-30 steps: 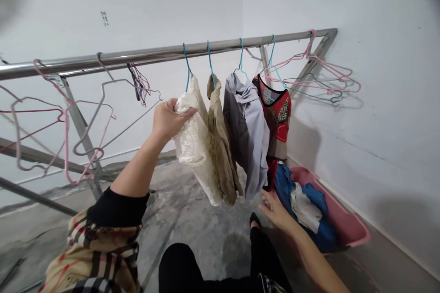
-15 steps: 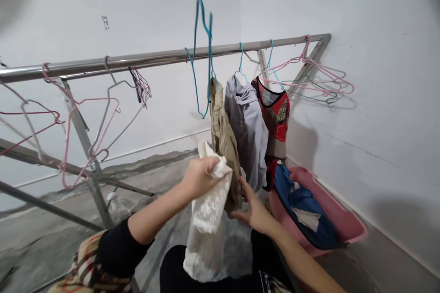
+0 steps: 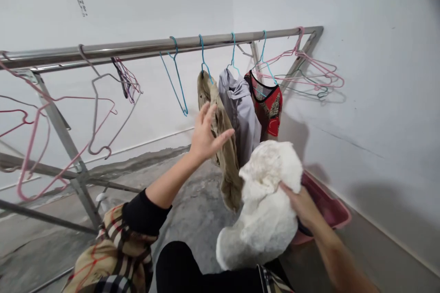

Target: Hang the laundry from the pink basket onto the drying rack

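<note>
My right hand [image 3: 298,201] grips a white fluffy garment [image 3: 264,210], which hangs bunched in front of my lap; its exact kind I cannot make out. My left hand [image 3: 206,135] is empty with fingers spread, just in front of a khaki garment [image 3: 228,178] on a blue hanger [image 3: 203,57]. Whether the left fingers touch that cloth I cannot tell. Beside the khaki piece hang a grey-lavender garment [image 3: 240,105] and a red patterned top [image 3: 270,105], each on a light blue hanger. A bare blue hanger [image 3: 178,78] hangs on the rail left of them.
The metal rail [image 3: 137,50] runs across to the wall at right. Pink hangers [image 3: 318,66] cluster at its far end, and a grey hanger [image 3: 94,100] and a pink hanger [image 3: 29,160] hang at left. A pink tub [image 3: 338,210] stands at right, partly hidden by the white garment.
The white garment has passed from my left hand to my right and moved rightward. My left hand has let go and risen toward the khaki garment. The bare blue hanger now hangs lower, on the rail.
</note>
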Demonstrator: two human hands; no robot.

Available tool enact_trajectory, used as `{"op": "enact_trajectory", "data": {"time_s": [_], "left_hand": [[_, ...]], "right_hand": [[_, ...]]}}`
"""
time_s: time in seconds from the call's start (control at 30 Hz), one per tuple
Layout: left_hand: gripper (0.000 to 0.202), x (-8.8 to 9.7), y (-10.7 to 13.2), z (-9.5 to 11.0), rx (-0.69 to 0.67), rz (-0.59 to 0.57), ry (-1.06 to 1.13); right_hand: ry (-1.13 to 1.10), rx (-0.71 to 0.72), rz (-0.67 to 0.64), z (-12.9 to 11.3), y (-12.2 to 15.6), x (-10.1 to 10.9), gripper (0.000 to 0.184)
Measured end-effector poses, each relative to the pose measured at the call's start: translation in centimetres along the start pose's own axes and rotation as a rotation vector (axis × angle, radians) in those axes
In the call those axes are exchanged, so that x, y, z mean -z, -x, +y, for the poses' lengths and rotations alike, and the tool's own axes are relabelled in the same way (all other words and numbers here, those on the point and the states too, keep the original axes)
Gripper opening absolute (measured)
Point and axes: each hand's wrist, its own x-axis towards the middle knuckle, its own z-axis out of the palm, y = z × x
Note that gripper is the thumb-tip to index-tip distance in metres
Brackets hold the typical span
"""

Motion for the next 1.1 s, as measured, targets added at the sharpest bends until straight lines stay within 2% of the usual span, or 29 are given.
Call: {"op": "enact_trajectory", "data": {"time_s": [0.13,0.17,0.27,0.33,0.4,0.47,0.5,0.57,0.63,0.7,0.83,0.9,1.0,1.1], "left_hand": [[0.118,-2.7,-3.7,-2.2,0.174,0.026,0.13],[0.123,-3.4,-4.4,-2.5,0.21,0.029,0.168],[0.126,-5.1,-5.8,-3.0,0.279,0.059,0.282],[0.123,-6.0,-6.3,-3.2,0.307,0.074,0.353],[0.115,-6.5,-6.4,-3.3,0.346,0.09,0.405],[0.103,-6.7,-6.3,-3.2,0.407,0.115,0.439],[0.095,-6.6,-6.1,-3.0,0.442,0.131,0.457],[0.075,-6.2,-5.8,-2.5,0.514,0.162,0.515],[0.058,-5.4,-5.4,-2.0,0.578,0.162,0.614],[0.048,-4.4,-5.0,-1.6,0.659,0.115,0.733],[0.046,-2.6,-4.7,-1.4,0.843,0.022,0.865],[0.044,-1.8,-4.7,-1.3,0.827,0.007,0.846],[0.033,-0.5,-4.7,-0.9,0.623,0.047,0.61],[0.017,0.8,-4.6,-0.1,0.367,0.122,0.03]], "right_hand": [[0.105,0.098,0.447,-5.9,-1.7,5.4,0.052],[0.107,0.189,0.573,-7.4,-2.1,6.5,0.051],[0.067,0.593,0.815,-10.8,-3.6,9.1,0.058],[0.073,0.826,0.913,-11.8,-5.0,10.5,0.067],[0.096,0.958,1.007,-11.8,-6.6,11.3,0.08],[0.16,0.952,1.067,-10.9,-8.3,11.3,0.087],[0.235,0.859,1.06,-10.1,-9.0,11.0,0.085],[0.446,0.548,0.895,-8.0,-10.4,10.0,0.071],[0.617,0.241,0.607,-5.2,-11.3,9.0,0.056],[0.681,0.085,0.317,-1.9,-11.6,7.8,0.044],[0.707,0.027,-0.095,3.6,-10.2,4.8,0.044],[0.695,0.062,-0.249,5.2,-9.0,2.9,0.045],[0.671,0.127,-0.426,6.1,-7.5,0.0,0.049],[0.639,0.188,-0.528,6.2,-6.5,-2.3,0.05]]}}
